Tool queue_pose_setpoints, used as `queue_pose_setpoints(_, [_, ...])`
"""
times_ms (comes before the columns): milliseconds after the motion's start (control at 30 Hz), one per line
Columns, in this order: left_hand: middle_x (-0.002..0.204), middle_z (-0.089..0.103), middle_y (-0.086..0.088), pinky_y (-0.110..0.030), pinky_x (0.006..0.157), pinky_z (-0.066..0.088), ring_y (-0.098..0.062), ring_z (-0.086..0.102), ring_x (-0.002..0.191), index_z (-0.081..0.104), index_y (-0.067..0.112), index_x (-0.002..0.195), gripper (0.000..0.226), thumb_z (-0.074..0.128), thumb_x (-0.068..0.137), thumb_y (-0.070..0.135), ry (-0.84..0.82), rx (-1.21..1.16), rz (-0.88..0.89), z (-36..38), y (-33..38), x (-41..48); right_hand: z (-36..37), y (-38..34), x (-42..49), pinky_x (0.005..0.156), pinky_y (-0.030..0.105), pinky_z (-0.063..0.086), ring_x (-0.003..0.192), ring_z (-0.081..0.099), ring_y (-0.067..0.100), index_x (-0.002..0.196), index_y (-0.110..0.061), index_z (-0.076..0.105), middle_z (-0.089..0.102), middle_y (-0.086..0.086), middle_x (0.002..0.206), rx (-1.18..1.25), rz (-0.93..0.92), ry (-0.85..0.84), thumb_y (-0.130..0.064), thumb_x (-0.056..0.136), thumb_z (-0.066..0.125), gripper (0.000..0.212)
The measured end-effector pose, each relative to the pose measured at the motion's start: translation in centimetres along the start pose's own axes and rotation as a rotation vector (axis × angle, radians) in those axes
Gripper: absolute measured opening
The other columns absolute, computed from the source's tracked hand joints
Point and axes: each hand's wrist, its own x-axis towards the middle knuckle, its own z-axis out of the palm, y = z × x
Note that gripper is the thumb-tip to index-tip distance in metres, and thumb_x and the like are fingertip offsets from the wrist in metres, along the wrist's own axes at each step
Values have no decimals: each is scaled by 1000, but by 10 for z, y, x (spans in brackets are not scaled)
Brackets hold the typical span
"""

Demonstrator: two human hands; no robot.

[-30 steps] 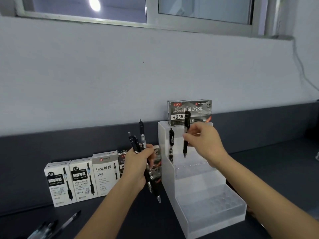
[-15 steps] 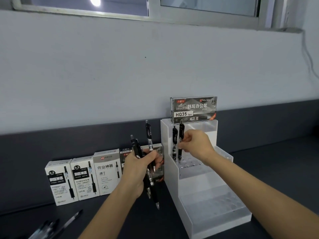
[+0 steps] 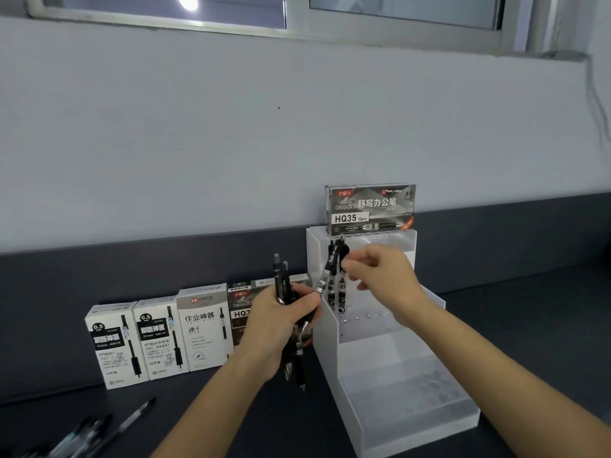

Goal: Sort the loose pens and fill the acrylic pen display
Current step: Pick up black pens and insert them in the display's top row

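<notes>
Pens (image 3: 280,282) — a bundle — are clenched in the left hand (image 3: 281,325), just left of the display (image 3: 406,358). The right hand (image 3: 383,279) pinches one tilted pen (image 3: 325,276) at the display's top tier, touching two standing pens (image 3: 341,289) — both upright there.

Left hand (image 3: 277,320), right hand (image 3: 385,280), forearms (image 3: 489,365) bare

Three white pen boxes (image 3: 158,338), upright in a row on dark bench (image 3: 535,325); dark HQ35 box (image 3: 238,314) touching the row's right end; second HQ35 box (image 3: 370,208) standing higher; pale wall (image 3: 297,127); window (image 3: 396,8) above; cable (image 3: 598,104) at right
</notes>
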Motion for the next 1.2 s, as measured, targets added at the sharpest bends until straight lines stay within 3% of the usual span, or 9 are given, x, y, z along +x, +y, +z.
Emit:
queue_pose_setpoints(100, [78,70,-19,-30,67,55,-22,66,72,65,-5,90,9,65,86,3,-56,34,45,12,4,-1,-5,-12,-4,63,22,55,70,64,12,90,6,64,66,7,78,273,93,-128,-16,87,67,22])
queue_pose_setpoints(167, [82,71,-22,-36,71,52,-24,66,73,62,-9,94,14,63,87,4,-81,63,53,20,6,-2,-10,-17,-4,61,21,54,65,62,11,87,4,63,63,7,75,346,109,-145,-13,86,68,18])
queue_pose_setpoints(300, [76,71,-13,-28,61,58,-19,68,67,63,-3,93,14,61,91,10,-5,11,4,21,3,4,-28,-24,5,64,23,57,62,59,11,71,-9,64,63,5,73,432,45,38,-6,85,68,14])
queue_pose_setpoints(433, [63,60,-3,-24,51,49,-12,55,53,60,6,80,25,57,94,26,99,107,-16,15,-1,12,-43,-25,17,68,26,58,73,63,16,86,-12,70,68,13,85,184,-104,212,-8,86,65,7])
queue_pose_setpoints(633, [64,55,-1,-20,51,48,-9,51,53,54,9,86,26,50,97,32,114,123,8,17,0,13,-24,-6,30,77,50,57,82,67,31,87,-11,71,70,9,81,-47,-108,184,-12,86,64,7])
queue_pose_setpoints(767, [68,56,-5,-23,53,49,-14,54,58,49,12,89,17,50,98,27,105,96,16,13,3,14,-19,-1,38,78,46,58,75,66,20,95,-13,72,71,4,82,-56,-107,144,-11,87,65,12])
queue_pose_setpoints(867, [77,56,-9,-20,57,53,-20,58,74,52,13,90,12,53,96,24,109,10,1,14,5,15,-19,-6,41,78,38,59,81,68,17,100,-12,70,72,1,87,-64,-125,108,-9,85,67,16])
queue_pose_setpoints(1067, [82,58,-10,-39,80,58,-33,63,91,56,14,90,9,55,95,21,119,-79,41,19,11,17,-15,4,38,78,40,58,71,63,16,80,-16,62,65,0,74,-138,-111,8,-1,84,67,15])
queue_pose_setpoints(1200, [71,60,-4,-41,83,56,-23,62,77,59,10,86,13,57,95,18,146,-124,86,26,18,19,-10,14,34,79,48,55,70,65,27,72,-7,61,67,9,71,-235,-96,-68,-3,85,65,14])
